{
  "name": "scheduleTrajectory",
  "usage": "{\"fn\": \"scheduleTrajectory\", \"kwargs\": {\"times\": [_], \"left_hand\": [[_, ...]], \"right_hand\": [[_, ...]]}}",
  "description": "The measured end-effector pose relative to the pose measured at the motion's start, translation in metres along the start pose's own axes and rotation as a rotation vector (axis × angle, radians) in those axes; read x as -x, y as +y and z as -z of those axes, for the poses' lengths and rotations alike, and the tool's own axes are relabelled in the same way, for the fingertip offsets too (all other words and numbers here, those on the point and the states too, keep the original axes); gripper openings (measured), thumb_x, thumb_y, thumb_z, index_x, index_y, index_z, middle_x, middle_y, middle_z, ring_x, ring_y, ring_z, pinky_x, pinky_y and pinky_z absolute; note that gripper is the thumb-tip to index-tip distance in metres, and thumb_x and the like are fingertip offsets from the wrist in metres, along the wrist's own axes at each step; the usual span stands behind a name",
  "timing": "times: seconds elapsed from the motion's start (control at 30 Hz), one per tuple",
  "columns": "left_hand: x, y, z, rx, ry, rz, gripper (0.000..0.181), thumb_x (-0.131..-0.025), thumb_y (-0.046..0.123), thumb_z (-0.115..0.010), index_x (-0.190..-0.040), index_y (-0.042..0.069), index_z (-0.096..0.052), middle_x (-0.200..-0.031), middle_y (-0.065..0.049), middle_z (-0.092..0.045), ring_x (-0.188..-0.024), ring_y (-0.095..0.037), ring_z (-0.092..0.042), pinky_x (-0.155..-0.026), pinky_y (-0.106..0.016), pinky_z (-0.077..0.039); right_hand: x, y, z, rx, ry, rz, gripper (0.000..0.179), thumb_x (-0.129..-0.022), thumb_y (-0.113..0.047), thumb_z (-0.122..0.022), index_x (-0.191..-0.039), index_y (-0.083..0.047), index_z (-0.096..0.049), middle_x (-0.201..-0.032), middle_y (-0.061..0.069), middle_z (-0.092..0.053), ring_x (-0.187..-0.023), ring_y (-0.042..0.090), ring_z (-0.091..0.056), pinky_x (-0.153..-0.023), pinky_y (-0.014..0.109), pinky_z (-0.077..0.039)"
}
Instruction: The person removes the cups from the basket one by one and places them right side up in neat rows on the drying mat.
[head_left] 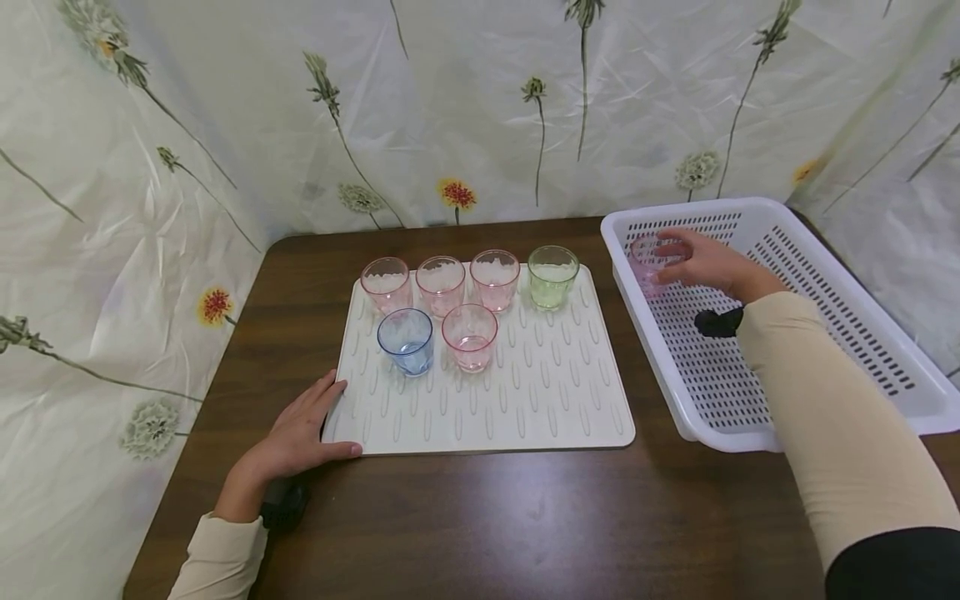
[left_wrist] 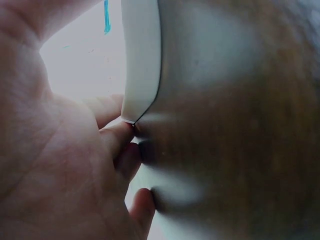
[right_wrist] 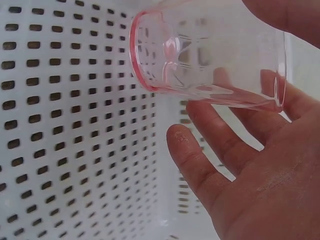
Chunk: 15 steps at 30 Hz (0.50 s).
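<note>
My right hand (head_left: 708, 262) reaches into the white basket (head_left: 652, 358) at its back left corner. Its thumb and fingers are around a clear pink glass (head_left: 645, 268), which fills the upper part of the right wrist view with its pink base ring toward the basket's perforated floor. With thumb and fingers spread, my left hand (head_left: 300, 429) rests at the front left corner of a white ridged mat (head_left: 555, 392). The left wrist view shows fingertips at the mat's edge (left_wrist: 142, 60).
Upright on the mat stand several pink glasses (head_left: 441, 287), a green glass (head_left: 553, 277) at the back right and a blue glass (head_left: 406, 342) in front. The basket's raised left wall (head_left: 652, 367) stands beside the mat on the brown table (head_left: 487, 525). Flowered cloth (head_left: 465, 108) hangs behind.
</note>
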<state>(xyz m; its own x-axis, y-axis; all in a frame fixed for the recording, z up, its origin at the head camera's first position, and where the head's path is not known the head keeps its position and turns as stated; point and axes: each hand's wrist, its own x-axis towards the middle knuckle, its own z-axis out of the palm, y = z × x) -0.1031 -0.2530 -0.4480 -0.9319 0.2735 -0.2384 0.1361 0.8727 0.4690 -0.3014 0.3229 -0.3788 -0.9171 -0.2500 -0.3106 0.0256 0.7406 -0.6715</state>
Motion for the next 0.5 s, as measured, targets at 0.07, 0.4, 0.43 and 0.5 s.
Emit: {"fn": "scheduleTrajectory", "kwargs": {"times": [0.07, 0.4, 0.43, 0.5], "left_hand": [[0.000, 0.000, 0.000, -0.001, 0.000, -0.002, 0.105, -0.077, 0.053, -0.077, -0.154, 0.002, -0.027, -0.165, -0.024, -0.015, -0.149, -0.048, -0.019, -0.117, -0.068, -0.020], [0.001, 0.000, 0.000, 0.003, 0.001, -0.004, 0.104, -0.078, 0.052, -0.077, -0.155, 0.002, -0.027, -0.165, -0.024, -0.015, -0.149, -0.048, -0.019, -0.117, -0.068, -0.020], [0.001, 0.000, 0.000, 0.002, 0.001, -0.005, 0.104, -0.078, 0.052, -0.077, -0.155, 0.002, -0.027, -0.165, -0.024, -0.015, -0.149, -0.048, -0.019, -0.117, -0.068, -0.020], [0.001, 0.000, 0.000, 0.001, -0.001, -0.006, 0.105, -0.078, 0.052, -0.077, -0.155, 0.002, -0.027, -0.165, -0.024, -0.015, -0.149, -0.048, -0.019, -0.117, -0.068, -0.020]], "right_hand": [[0.002, -0.004, 0.002, 0.011, -0.001, 0.012, 0.093, -0.092, -0.026, -0.068, -0.160, -0.008, -0.006, -0.160, 0.028, -0.026, -0.142, 0.050, -0.033, -0.111, 0.069, -0.032], [0.019, -0.016, 0.015, 0.082, 0.032, 0.036, 0.097, -0.092, -0.033, -0.069, -0.160, -0.012, -0.004, -0.160, 0.027, -0.028, -0.141, 0.050, -0.035, -0.109, 0.070, -0.032], [0.021, -0.016, 0.016, 0.086, 0.037, 0.038, 0.097, -0.092, -0.034, -0.069, -0.160, -0.012, -0.004, -0.160, 0.027, -0.028, -0.141, 0.050, -0.035, -0.109, 0.070, -0.033], [0.027, -0.018, 0.018, 0.103, 0.050, 0.035, 0.098, -0.092, -0.036, -0.068, -0.161, -0.012, -0.002, -0.159, 0.027, -0.029, -0.141, 0.050, -0.035, -0.108, 0.070, -0.033]]}}
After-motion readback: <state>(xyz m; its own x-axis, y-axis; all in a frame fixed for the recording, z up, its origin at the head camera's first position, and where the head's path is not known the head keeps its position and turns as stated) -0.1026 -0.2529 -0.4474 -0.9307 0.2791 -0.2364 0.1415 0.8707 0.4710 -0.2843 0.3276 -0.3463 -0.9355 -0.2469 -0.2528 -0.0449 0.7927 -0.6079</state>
